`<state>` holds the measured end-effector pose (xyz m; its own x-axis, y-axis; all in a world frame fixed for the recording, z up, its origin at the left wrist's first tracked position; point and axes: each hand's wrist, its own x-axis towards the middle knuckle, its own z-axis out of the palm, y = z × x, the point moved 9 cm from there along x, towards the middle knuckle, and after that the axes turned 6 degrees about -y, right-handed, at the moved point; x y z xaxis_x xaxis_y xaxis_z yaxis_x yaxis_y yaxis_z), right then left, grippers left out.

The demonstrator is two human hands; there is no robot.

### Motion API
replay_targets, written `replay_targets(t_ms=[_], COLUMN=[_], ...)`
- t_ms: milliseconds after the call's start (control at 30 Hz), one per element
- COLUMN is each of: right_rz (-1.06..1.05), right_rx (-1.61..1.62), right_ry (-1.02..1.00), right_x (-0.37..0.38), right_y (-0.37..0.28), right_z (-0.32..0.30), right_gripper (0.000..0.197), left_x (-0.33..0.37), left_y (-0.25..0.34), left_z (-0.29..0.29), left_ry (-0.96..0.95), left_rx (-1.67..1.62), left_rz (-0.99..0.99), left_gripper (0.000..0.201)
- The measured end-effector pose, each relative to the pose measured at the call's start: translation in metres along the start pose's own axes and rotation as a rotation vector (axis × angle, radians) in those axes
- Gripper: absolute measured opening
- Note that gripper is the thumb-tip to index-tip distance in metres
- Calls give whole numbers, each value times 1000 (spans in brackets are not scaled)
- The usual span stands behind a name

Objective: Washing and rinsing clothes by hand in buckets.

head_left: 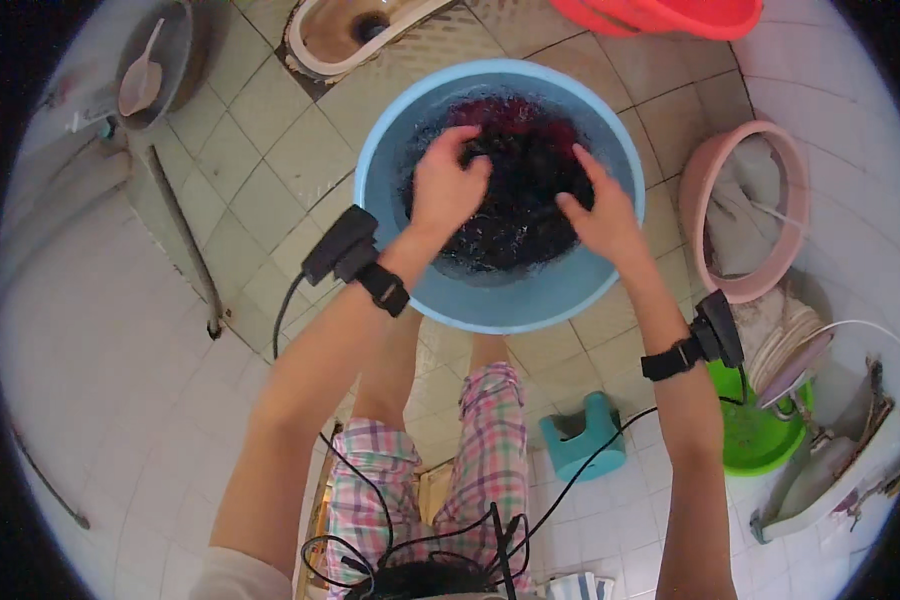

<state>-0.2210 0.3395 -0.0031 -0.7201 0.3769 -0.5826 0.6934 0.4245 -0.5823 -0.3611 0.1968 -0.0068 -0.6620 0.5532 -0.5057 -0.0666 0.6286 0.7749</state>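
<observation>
A large round blue basin (pixel 504 318) stands on the tiled floor, with water and soaked dark clothes (pixel 515 205) in it; a dark red part shows at the far side. Over the left of the clothes is my left hand (pixel 450 185), thumb and fingers apart. My right hand (pixel 606 215) reaches in from the right, its thumb spread away from the other fingers. Both hands are at the wet cloth, and no fold shows gripped in either. Some fingertips are hard to make out against the dark fabric.
A squat toilet (pixel 310 45) lies beyond the basin, with red basins (pixel 660 15) at the far right. On the right are a pink tub (pixel 695 215), a green basin (pixel 760 445) and a teal stool (pixel 588 450). A grey basin (pixel 185 75) holding a ladle (pixel 142 80) is far left.
</observation>
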Motion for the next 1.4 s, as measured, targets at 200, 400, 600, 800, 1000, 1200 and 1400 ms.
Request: replay_targets(t_ms=[200, 400, 600, 800, 1000, 1200, 1400], right_rz=[248, 351, 314, 236, 310, 552, -56], right_rx=[179, 125, -136, -17, 471, 753, -244], right_ry=[-129, -225, -367, 62, 82, 54, 158], right_x=[25, 56, 70, 31, -62, -108, -63], right_y=[49, 90, 119, 76, 55, 49, -29], right_z=[81, 136, 182, 124, 46, 30, -4], right_gripper=[91, 86, 57, 31, 25, 34, 55], left_x=[-15, 2, 9, -20, -54, -68, -62], left_y=[-62, -90, -106, -138, -48, -26, 13], left_z=[22, 44, 55, 41, 3, -45, -14], left_ry=[-234, -359, -137, -323, -259, -209, -318], left_rx=[503, 643, 820, 700, 544, 612, 693], left_rz=[18, -107, 79, -254, 134, 165, 488], left_gripper=[59, 81, 70, 55, 54, 54, 51])
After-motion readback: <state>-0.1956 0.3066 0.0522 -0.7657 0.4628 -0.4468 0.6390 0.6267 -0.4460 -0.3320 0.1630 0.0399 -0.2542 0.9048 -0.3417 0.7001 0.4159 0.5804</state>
